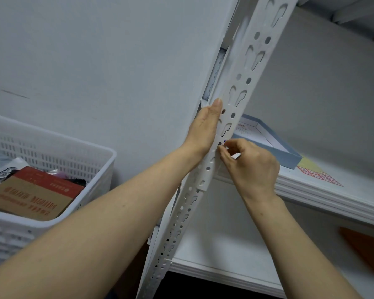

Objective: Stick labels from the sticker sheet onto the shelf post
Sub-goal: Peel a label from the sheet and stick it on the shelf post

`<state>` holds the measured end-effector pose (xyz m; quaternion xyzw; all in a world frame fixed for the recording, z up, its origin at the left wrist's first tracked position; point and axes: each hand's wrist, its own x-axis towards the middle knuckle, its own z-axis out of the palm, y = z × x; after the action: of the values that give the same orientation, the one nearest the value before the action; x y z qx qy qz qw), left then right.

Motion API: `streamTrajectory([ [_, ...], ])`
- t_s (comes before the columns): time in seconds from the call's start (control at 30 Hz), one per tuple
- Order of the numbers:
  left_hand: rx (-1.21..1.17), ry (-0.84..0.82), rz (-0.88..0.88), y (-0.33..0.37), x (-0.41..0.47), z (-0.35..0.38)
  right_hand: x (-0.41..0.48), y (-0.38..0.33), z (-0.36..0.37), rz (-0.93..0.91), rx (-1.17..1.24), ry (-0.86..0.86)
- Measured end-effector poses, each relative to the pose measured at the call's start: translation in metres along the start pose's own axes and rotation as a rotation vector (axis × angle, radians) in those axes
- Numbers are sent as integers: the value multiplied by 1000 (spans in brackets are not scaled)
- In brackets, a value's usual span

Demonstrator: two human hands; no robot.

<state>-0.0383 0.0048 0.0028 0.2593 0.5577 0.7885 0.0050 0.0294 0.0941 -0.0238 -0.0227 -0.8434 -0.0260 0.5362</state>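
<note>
Left hand (205, 128) flat, fingers straight, braced against side of shelf post (242, 83). Right hand (251, 165) curled, thumb and forefinger pinched small label (225, 141) at post's front face, just below keyhole slot. Sticker sheet (320, 176) lay on shelf to right, well apart. Risk: label bridging hole, creasing, or clinging to fingertip if pressed unevenly. Label mostly hidden by my fingers; print unreadable; could not tell if it touched post.

place: storage room | cues: slotted shelf post (243, 87), white shelf boards (333, 197), plastic basket (52, 134) of books (35, 190), bare wall (95, 61)
</note>
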Motion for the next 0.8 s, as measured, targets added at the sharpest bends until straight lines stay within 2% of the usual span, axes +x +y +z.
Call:
streamTrajectory([
  [0.27,-11,-4,-7,0,1,0,5,-4,1,-21,-80,-2],
  [0.4,-8,-7,-20,0,0,0,11,-7,-4,104,-110,-197],
  [0.47,-4,-10,-22,0,0,-1,12,-5,-4,118,-95,-237],
  [0.63,-10,-9,-29,0,0,-1,13,-4,0,125,-11,-227],
  [0.8,-11,-11,-28,-1,1,-1,11,0,0,149,53,-131],
])
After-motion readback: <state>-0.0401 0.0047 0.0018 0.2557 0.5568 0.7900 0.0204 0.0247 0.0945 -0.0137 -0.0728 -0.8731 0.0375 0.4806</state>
